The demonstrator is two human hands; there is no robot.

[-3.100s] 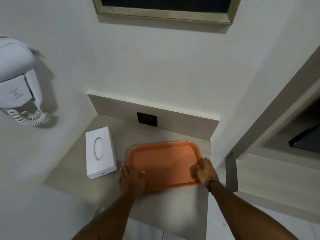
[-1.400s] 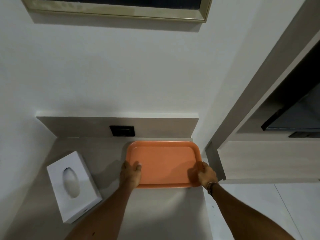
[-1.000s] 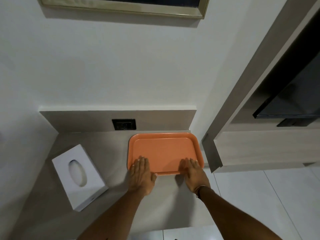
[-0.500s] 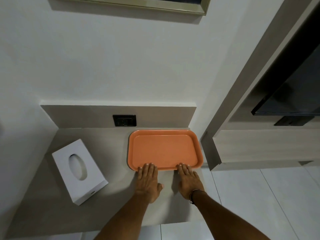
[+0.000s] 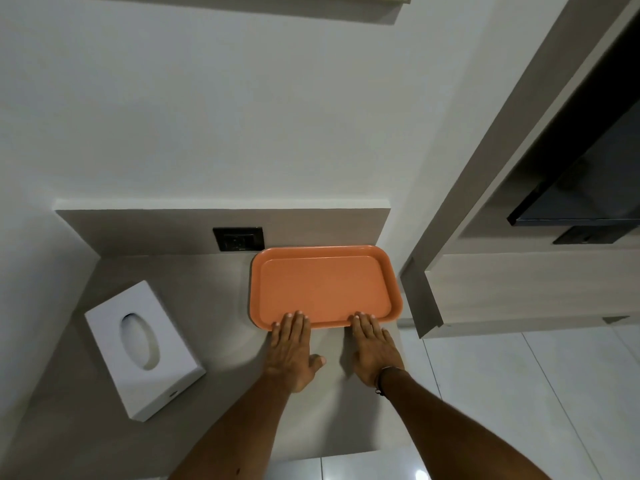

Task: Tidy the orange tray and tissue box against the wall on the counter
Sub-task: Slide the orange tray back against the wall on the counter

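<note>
The orange tray (image 5: pixel 323 284) lies flat on the grey counter (image 5: pixel 214 323), its far rim against the backsplash at the back right corner. My left hand (image 5: pixel 292 351) and my right hand (image 5: pixel 374 348) rest flat on the counter, fingers extended, with the fingertips touching the tray's near rim. Neither hand holds anything. The white tissue box (image 5: pixel 143 348) lies at an angle on the left part of the counter, apart from the wall and from both hands.
A black wall socket (image 5: pixel 238 239) sits in the backsplash just left of the tray. A wooden cabinet edge (image 5: pixel 420 306) borders the counter on the right, with a dark screen (image 5: pixel 585 216) behind it. White floor tiles lie below right.
The tray has slid back to the backsplash. Both hands let go of its sides and went flat behind its near rim, then drew back until only the fingertips touch it.
</note>
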